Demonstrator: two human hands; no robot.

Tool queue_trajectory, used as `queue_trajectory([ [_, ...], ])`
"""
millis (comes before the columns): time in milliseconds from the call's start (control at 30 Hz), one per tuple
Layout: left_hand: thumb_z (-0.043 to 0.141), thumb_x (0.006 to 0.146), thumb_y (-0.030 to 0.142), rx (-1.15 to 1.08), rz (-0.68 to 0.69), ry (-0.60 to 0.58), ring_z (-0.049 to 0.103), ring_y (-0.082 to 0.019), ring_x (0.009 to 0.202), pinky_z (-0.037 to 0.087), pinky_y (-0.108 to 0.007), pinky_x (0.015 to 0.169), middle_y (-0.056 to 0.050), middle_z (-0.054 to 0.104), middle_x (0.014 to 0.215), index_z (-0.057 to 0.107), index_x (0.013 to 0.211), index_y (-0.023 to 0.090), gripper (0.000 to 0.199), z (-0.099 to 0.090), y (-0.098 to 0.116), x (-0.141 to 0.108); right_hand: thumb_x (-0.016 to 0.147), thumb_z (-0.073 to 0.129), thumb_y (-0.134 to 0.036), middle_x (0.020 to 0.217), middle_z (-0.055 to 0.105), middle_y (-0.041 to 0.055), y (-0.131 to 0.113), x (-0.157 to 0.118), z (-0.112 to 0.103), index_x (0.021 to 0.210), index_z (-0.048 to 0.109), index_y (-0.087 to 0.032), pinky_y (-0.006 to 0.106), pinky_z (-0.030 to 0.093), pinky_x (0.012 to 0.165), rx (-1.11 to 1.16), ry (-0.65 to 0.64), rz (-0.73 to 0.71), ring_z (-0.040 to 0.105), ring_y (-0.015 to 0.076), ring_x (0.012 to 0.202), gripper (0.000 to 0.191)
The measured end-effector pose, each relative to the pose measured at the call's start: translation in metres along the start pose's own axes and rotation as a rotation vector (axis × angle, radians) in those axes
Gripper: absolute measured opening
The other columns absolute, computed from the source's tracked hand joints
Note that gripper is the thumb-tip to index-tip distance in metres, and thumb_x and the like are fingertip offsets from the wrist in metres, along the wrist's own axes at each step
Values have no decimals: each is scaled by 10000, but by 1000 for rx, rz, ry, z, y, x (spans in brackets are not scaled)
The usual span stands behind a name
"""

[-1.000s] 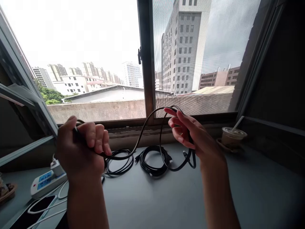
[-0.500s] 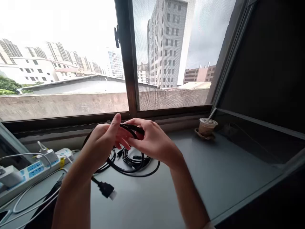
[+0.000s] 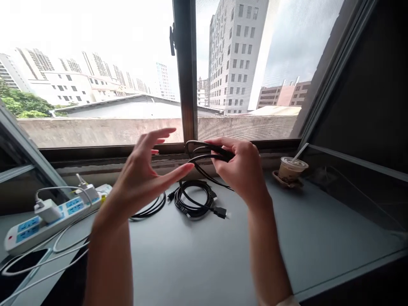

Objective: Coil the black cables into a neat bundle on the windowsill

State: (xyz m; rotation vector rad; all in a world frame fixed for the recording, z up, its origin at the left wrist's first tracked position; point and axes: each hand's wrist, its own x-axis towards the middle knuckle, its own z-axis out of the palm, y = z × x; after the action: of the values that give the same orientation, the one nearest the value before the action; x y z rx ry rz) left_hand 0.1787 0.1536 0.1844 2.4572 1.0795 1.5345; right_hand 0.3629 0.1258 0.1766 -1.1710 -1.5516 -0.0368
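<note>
"What's the setting?"

"A dark window post stands at the back; I'll place everything by it. The grey desk spreads out below it, and a power strip lies well to its left."

"And the hands?"

"The left hand, left of the post, is spread wide, gripping nothing; I can't tell whether its thumb touches the loops. The right hand, right of the post, pinches them between thumb and fingers."

"Which loops?"

"A looped cable, held up by the post's foot. Below the post, a coiled cable rests on the desk. The held one looks light, bendy and springy, so grip all its strands together or they'll probably fan out."

"Anything delicate?"

"Likely the black plug, below and right of the post. I'd take its body, never the neck."
</note>
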Motion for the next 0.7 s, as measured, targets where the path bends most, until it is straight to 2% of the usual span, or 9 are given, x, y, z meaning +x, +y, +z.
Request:
queue_trajectory([
  [33,709,660,424,16,20,-30,512,-227,1120,448,-289,847,-71,544,1236,485,1267,250,670,8,-2,1,685,567,-111,834,682,17,-2,-1,1,940,704,-240,318,486,738,20,-7,-31,632,205,797,317],
  [100,669,705,336,-47,19,-48,551,-206,1052,438,-290,862,-63,593,1144,528,1215,225,540,25,-8,5,682,573,-109,807,682,9,-9,-3,2,927,709,-244,301,490,687,74,-8,-68,634,191,740,311],
  [133,625,735,283,-125,-5,-52,596,-182,947,451,-278,824,-52,644,1021,579,1132,199,408,32,-11,7,685,577,-113,787,679,5,-13,-5,2,919,711,-242,287,487,649,105,3,-70,627,178,696,299],
  [200,555,770,258,-262,-75,32,621,-144,687,469,-245,683,-29,654,685,652,750,151,146,42,-19,10,698,578,-121,704,655,-5,-19,-6,1,895,714,-234,253,462,557,175,43,-48,588,141,582,265],
  [300,547,764,275,-434,-274,202,481,-94,360,369,-213,420,23,418,322,432,370,179,422,41,-26,11,712,585,-140,556,573,-32,-18,-5,5,862,703,-223,211,398,435,286,80,11,501,97,445,209],
  [367,570,741,274,-587,-394,293,336,-59,256,239,-215,322,59,287,265,332,329,196,483,32,-27,11,727,597,-186,517,535,-44,-12,-1,13,844,689,-217,195,383,402,314,73,38,478,83,408,153],
  [467,589,725,277,-792,-459,348,197,-25,241,125,-224,298,80,216,277,262,336,192,515,20,-21,9,755,614,-304,479,501,-49,-2,5,26,847,678,-200,186,406,407,307,56,72,497,84,405,153],
  [600,577,740,338,-811,-479,325,171,-24,255,106,-237,299,78,188,284,232,346,192,544,17,-14,7,738,646,-406,415,471,-41,1,9,32,674,637,-173,196,407,384,445,57,134,482,90,363,243],
  [700,565,762,369,-737,-456,285,248,-33,256,185,-233,311,71,220,282,265,342,197,544,16,-15,6,718,671,-401,357,424,-43,3,8,27,502,525,-177,198,366,328,533,57,158,437,85,300,343],
])
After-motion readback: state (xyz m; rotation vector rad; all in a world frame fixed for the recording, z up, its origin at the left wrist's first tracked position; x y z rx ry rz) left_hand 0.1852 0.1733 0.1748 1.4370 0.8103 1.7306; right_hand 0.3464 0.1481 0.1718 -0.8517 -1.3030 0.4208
